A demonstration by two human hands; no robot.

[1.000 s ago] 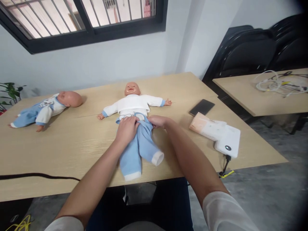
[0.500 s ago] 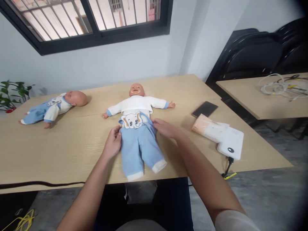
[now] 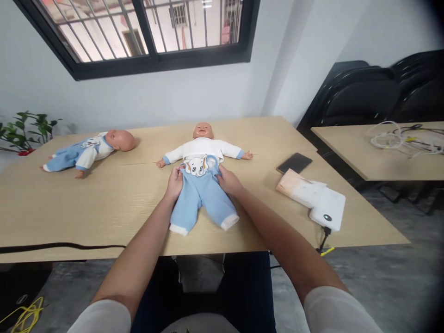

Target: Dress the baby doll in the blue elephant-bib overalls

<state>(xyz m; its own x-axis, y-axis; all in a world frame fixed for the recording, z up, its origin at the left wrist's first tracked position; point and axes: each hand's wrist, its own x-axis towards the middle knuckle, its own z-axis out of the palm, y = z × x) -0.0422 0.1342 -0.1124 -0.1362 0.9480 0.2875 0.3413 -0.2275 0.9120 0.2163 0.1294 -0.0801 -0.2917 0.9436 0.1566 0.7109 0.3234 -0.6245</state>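
The left hand [image 3: 174,183] is curled nearly closed, pinching the side edge of the blue overalls [image 3: 198,187] near the waist. The right hand [image 3: 229,180] is likewise bent in, thumb and fingers gripping the opposite edge; its fingertips are partly hidden by the cloth. The overalls lie spread on the desk [image 3: 97,208] between both forearms, white cuffs toward the person, the elephant-face bib [image 3: 197,166] uppermost. Their top overlaps the lower body of a doll [image 3: 203,149] lying face up, arms outstretched, in a white top.
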